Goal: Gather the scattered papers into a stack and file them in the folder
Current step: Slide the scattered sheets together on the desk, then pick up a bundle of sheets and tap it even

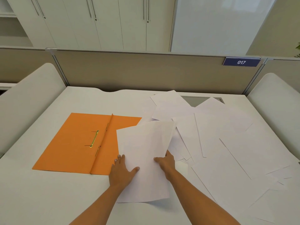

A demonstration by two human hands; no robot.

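One open orange card folder lies left on the white desk; roughly ten overlapping loose white sheets sprawl right. Between them, the left hand rests spread on one small white paper stack, whose edge the right hand pinches.

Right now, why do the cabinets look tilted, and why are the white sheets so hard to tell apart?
Head view: the wide-angle lens skews the cabinets and partition; soft, even light casts faint shadows, so the scattered papers blend into the white desk; only the orange folder stands out.

head view, down over desk
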